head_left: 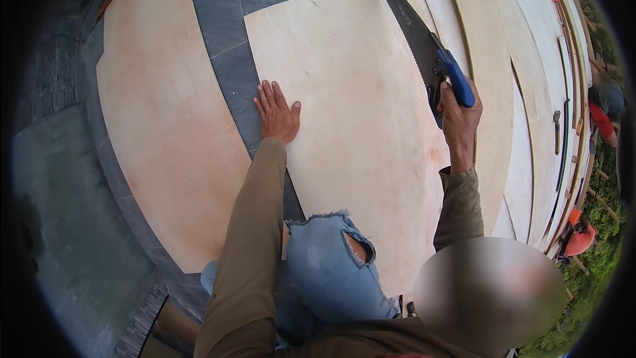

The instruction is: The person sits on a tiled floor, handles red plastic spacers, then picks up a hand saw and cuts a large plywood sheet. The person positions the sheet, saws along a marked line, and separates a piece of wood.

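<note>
A pale plywood sheet [351, 119] lies flat in front of me, and my knee in torn jeans is at its near edge. My left hand [278, 116] rests on its left edge, palm down with the fingers spread. In my right hand [460, 119] is a hand saw [412, 30], gripped by its blue handle. Its dark toothed blade points away and slightly left, over the right side of the sheet. I cannot tell whether the teeth touch the wood.
Another plywood sheet [156, 126] lies to the left, across a strip of grey tiles [225, 46]. Several overlapping boards [493, 33] stretch along the right, with a hammer-like tool [557, 131] on them. People in red [601, 119] and orange [580, 238] are at the far right.
</note>
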Motion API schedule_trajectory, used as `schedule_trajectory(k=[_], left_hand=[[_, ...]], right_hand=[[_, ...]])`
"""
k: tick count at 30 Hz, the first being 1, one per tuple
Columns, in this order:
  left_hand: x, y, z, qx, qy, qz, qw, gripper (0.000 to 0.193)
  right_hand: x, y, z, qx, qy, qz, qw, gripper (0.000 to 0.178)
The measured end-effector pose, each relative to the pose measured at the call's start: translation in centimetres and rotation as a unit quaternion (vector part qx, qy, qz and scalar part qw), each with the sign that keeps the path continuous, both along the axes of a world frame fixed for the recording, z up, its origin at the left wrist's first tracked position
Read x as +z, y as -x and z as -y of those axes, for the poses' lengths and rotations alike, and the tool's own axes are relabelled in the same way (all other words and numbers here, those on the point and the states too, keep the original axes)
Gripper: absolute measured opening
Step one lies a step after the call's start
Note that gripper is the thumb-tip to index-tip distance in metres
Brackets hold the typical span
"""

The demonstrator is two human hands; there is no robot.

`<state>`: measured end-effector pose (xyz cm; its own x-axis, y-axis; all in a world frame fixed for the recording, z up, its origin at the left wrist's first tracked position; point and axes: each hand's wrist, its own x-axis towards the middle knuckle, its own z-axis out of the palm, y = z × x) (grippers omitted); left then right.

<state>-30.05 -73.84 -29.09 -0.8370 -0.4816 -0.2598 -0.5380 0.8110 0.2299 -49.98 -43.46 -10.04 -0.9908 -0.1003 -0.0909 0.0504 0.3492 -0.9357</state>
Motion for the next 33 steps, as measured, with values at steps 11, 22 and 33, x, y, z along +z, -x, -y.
schedule_trajectory(k=[11, 22, 33], left_hand=[[14.7, 7.1, 6.2, -0.046, -0.084, 0.253, 0.963, 0.069], [29.0, 26.8, 17.3, -0.117, -0.048, -0.157, 0.98, 0.056], [4.4, 31.8, 3.5, -0.043, -0.268, -0.218, 0.937, 0.042]], right_hand=[[3.0, -0.5, 1.5, 0.058, -0.121, -0.028, 0.991, 0.035], [5.3, 2.8, 1.4, 0.045, -0.066, 0.025, 0.996, 0.032], [5.0, 2.3, 2.4, -0.03, -0.089, 0.073, 0.993, 0.03]])
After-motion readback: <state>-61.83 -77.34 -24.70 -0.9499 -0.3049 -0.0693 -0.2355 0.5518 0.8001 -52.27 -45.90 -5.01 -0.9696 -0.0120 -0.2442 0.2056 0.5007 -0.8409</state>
